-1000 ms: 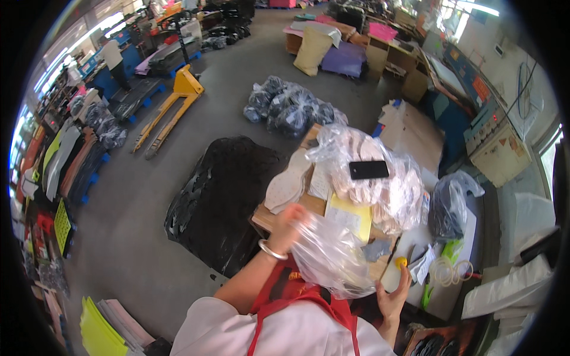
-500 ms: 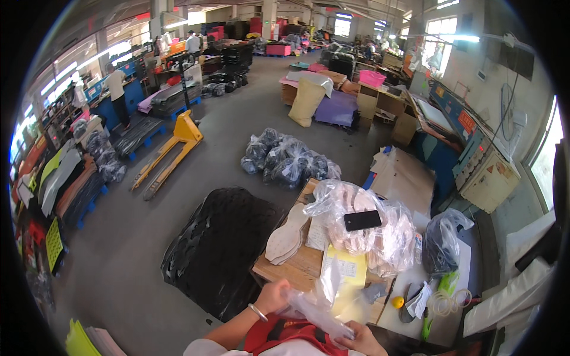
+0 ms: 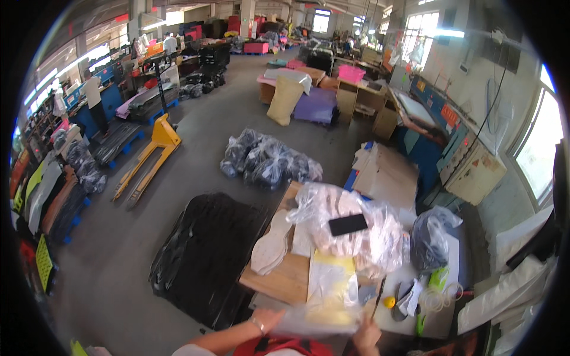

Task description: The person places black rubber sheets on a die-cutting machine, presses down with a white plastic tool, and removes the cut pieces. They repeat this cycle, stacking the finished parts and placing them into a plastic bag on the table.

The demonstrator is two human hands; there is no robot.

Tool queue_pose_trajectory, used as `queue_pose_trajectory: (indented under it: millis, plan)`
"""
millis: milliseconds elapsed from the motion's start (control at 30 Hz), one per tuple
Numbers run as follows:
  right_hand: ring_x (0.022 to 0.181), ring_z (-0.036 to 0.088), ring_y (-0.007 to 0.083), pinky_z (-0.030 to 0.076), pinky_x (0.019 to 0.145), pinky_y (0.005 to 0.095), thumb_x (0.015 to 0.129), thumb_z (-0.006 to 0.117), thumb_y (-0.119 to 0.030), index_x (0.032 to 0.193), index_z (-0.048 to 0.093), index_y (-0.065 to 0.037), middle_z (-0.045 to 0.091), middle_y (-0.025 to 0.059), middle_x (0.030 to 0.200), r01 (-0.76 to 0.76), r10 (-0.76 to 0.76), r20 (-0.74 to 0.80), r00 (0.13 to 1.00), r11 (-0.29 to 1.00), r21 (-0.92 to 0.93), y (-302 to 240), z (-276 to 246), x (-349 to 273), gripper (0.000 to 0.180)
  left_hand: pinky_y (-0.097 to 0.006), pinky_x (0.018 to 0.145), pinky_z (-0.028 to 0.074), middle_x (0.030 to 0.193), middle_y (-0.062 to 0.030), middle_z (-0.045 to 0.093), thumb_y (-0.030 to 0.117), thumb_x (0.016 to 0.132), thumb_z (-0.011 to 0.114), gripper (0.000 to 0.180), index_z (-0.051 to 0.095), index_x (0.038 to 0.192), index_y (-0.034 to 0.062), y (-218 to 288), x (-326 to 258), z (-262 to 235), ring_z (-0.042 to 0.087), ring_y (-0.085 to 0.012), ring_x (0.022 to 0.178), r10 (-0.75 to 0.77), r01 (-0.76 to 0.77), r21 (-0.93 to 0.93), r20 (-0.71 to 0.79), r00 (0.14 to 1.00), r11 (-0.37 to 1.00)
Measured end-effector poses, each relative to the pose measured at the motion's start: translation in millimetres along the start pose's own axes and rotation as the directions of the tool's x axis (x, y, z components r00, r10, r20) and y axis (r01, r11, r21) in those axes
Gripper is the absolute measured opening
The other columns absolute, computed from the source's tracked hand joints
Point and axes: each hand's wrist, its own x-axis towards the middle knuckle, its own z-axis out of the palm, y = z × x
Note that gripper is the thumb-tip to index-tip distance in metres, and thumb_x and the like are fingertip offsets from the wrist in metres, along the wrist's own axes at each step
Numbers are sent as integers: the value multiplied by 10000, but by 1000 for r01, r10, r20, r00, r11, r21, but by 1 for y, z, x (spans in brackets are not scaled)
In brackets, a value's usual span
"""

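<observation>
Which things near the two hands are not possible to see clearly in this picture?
- Left hand, head view: fingers hidden behind the clear plastic bag.
- Right hand: the lower frame edge cuts it off, grip unclear.
- Bag contents: blurred by glare on the plastic.
- Small items beside the yellow ball: too small to identify.

Two hands, left hand (image 3: 265, 321) and right hand (image 3: 366, 336), one clear bag (image 3: 323, 296), one phone (image 3: 348, 224), one pallet jack (image 3: 148, 159).
</observation>
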Motion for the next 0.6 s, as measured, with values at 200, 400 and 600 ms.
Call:
queue_pose_trajectory:
  millis: [200, 400, 600]
  plan:
    - [760, 615, 414, 518, 732, 425, 633, 590, 87, 1064, 604, 15, 627, 195, 853, 230, -44, -437, 898, 895, 381, -4, 8, 8, 437, -474, 755, 517, 973, -208, 635, 47, 839, 477, 426, 551, 1251, 122, -46, 41, 31, 627, -394, 905, 64, -161, -148, -512, 856, 976]
    - [747, 608, 380, 510, 650, 433, 590, 684, -22, 1027, 606, -26, 595, 157, 839, 295, -268, -329, 906, 955, 35, -28, -12, -6, 444, -353, 704, 518, 861, -138, 661, 34, 747, 609, 311, 659, 1053, 57, -60, 51, -27, 657, -283, 768, -237, -157, -768, -375, 896, 621]
    - [777, 607, 406, 503, 678, 446, 741, 602, -43, 1127, 576, -43, 617, 166, 880, -1, -22, -547, 837, 999, -42, 3, 8, 44, 387, -372, 701, 515, 877, -152, 672, 110, 714, 608, 247, 686, 945, 65, -40, 30, -41, 645, -318, 786, 358, -290, -715, -60, 932, 636]
